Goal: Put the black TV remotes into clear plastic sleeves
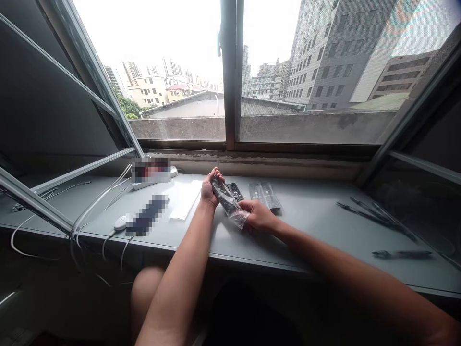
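A black remote control (224, 194) in a clear plastic bag (238, 217) is held tilted above the desk between my two hands. My left hand (212, 186) is closed around its far end. At the near end, my right hand (256, 214) pinches the loose part of the bag. Just behind the held one, a bare black remote (235, 191) with rows of buttons lies on the desk, partly covered from sight. To the right of it, more remotes in clear wrapping (264, 196) lie side by side.
The grey desk (309, 240) runs below a window. On its left are white sheets (185, 201), a power strip (173, 172), a round white charger (120, 222), cables (86, 214) and a blurred-out dark object (146, 218). Dark pen-like tools (401, 254) lie at right.
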{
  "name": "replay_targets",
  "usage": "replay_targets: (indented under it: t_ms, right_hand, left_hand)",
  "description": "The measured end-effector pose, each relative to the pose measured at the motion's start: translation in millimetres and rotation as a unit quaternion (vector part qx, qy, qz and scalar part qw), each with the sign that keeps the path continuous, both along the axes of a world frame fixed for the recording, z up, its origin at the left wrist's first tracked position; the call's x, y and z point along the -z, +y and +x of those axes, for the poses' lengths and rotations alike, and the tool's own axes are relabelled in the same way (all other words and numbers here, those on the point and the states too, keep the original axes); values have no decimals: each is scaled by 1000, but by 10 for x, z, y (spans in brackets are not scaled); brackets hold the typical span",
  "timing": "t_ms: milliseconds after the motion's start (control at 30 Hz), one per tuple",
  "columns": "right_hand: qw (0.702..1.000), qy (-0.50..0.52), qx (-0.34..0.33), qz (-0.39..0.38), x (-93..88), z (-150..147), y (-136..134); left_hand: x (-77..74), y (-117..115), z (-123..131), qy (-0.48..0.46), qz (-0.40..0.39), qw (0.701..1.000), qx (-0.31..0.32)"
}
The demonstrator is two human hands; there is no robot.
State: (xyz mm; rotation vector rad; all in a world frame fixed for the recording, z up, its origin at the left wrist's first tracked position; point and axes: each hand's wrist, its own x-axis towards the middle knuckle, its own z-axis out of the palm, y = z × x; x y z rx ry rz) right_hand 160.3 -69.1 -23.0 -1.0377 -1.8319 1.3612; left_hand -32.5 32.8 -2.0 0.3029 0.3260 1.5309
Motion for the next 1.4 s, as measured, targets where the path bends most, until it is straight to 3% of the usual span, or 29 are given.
replay_targets:
  t_ms: [500,733,833,933,1100,1267,1400]
  right_hand:
    - [995,74,69,10,-81,30,37]
    - [988,142,16,-48,-63,11,53]
    - [973,209,57,-74,-61,25,88]
    - [957,257,99,-94,-63,57,133]
    - [955,251,100,-124,-106,65,130]
    - [956,190,-29,-221,-99,2,24]
    - [949,183,-71,-248,-61,-12,-29]
  left_hand:
    - [28,-48,144,52,21,998,41]
    - [32,52,-26,-19,-17,997,-69]
    - [66,90,-93,-38,-50,991,-117]
    - [73,96,-110,-42,-54,990,-125]
    - [-4,-5,26,-15,-11,998,-53]
    - [-42,-168,251,63,33,995,70]
    - [-10,-214,315,91,66,988,102]
